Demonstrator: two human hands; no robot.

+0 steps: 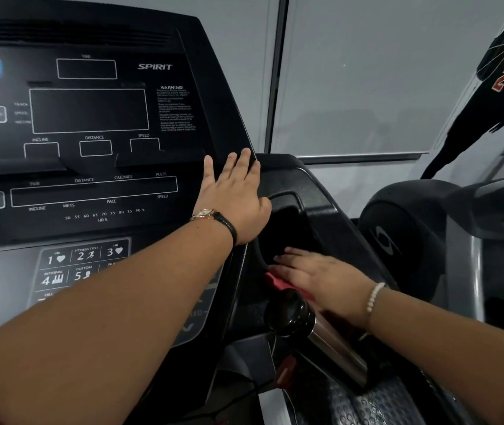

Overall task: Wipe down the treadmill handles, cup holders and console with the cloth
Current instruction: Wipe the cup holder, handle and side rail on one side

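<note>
The black treadmill console fills the left of the head view, its displays dark. My left hand lies flat with straight fingers on the console's right edge. Just right of it opens the dark right cup holder. My right hand presses flat on a red cloth at the near rim of that cup holder; most of the cloth is hidden under the hand. The handle with a black knob and a metal shaft runs below my right wrist.
A grey button panel sits below the console displays. To the right stands a neighbouring machine with a round black housing. A grey wall with a black figure decal lies behind.
</note>
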